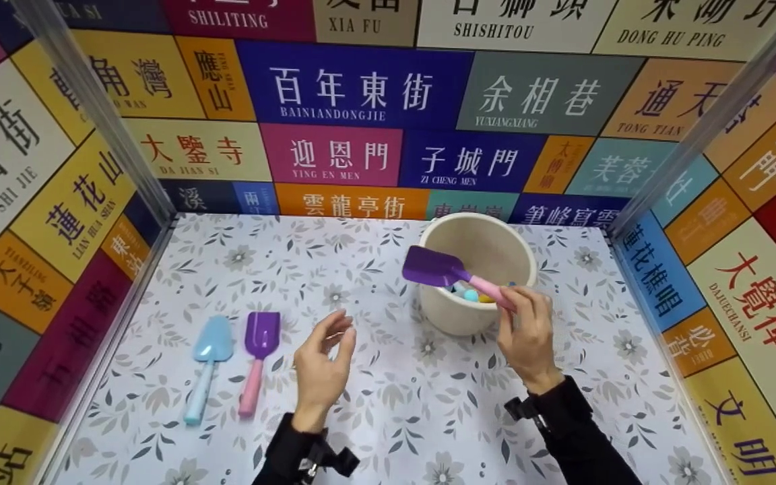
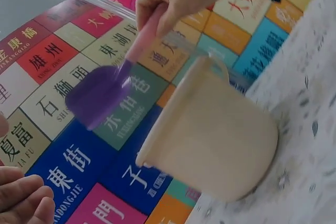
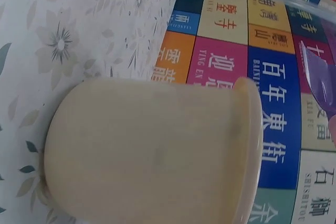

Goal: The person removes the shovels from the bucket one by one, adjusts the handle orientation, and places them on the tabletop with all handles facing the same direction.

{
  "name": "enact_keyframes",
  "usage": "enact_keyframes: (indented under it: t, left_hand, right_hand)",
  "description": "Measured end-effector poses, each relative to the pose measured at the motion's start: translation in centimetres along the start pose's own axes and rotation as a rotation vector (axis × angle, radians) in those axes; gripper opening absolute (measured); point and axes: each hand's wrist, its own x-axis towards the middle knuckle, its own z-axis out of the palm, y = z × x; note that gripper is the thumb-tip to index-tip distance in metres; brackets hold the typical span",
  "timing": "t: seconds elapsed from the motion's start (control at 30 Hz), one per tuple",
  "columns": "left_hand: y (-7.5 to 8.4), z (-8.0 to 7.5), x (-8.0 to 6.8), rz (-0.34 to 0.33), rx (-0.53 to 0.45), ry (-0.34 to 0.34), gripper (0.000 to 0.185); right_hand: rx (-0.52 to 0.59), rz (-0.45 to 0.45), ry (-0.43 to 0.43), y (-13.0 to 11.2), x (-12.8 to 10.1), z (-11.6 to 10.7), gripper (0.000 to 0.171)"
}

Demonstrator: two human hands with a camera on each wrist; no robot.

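My right hand (image 1: 526,337) grips the pink handle of a purple toy shovel (image 1: 432,267) and holds it above a cream bucket (image 1: 459,316). The blade points left and overlaps the bucket's rim in the head view. In the left wrist view the purple blade (image 2: 97,95) hangs higher than the bucket (image 2: 215,135). Small colourful pieces (image 1: 472,295) lie inside the bucket, partly hidden by the shovel. My left hand (image 1: 324,364) is held over the table left of the bucket, fingers loosely bent, with nothing in it.
On the left of the table (image 1: 388,417) lie a light blue toy shovel (image 1: 213,343) and a second purple shovel with a pink handle (image 1: 262,337), side by side. Panels with coloured street-name signs (image 1: 354,87) stand at the back and both sides.
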Motion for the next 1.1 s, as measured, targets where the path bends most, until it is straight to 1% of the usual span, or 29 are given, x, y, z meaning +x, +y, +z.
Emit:
enact_keyframes:
  t: [0.07,0.17,0.23,0.3,0.43,0.5,0.6,0.73,0.8,0.93,1.1]
  left_hand:
    - [0.5,0.9,-0.1,-0.145,-0.112,-0.020,0.031]
    - [0.8,2.2,-0.5,-0.342,-0.231,-0.061,0.033]
    - [0.7,3.1,-0.8,-0.439,-0.281,-0.090,0.034]
    - [0.5,3.9,-1.0,-0.508,-0.319,-0.114,0.035]
    - [0.2,5.2,-1.4,-0.598,-0.398,-0.129,0.037]
    - [0.3,5.8,-1.4,-0.643,-0.469,-0.118,0.039]
    - [0.5,6.7,-1.3,-0.711,-0.608,-0.079,0.039]
    - [0.9,7.7,-0.9,-0.783,-0.799,0.004,0.024]
    - [0.9,8.1,-0.7,-0.806,-0.863,0.042,0.021]
    - [0.7,8.7,-0.4,-0.820,-0.933,0.097,0.024]
    - [0.5,9.2,-0.2,-0.841,-0.991,0.129,0.022]
  right_hand:
    - [0.019,-0.040,0.005,-0.5,-0.1,0.6,0.031]
    - [0.046,-0.122,0.011,-1.1,-0.2,1.5,0.028]
    - [0.050,-0.174,0.009,-1.5,-0.5,2.0,0.019]
    - [0.047,-0.215,0.014,-2.0,-0.7,2.6,0.012]
    - [0.036,-0.268,0.007,-3.0,-1.3,3.6,0.022]
    - [0.028,-0.295,-0.009,-3.4,-1.6,4.0,0.022]
    - [0.017,-0.329,-0.030,-4.0,-2.1,4.5,0.021]
    - [-0.005,-0.368,-0.040,-4.5,-2.7,5.2,0.021]
    - [-0.015,-0.381,-0.045,-4.7,-3.0,5.5,0.021]
    - [-0.021,-0.407,-0.051,-5.0,-3.5,6.0,0.020]
    - [-0.047,-0.435,-0.049,-5.0,-3.9,6.6,0.020]
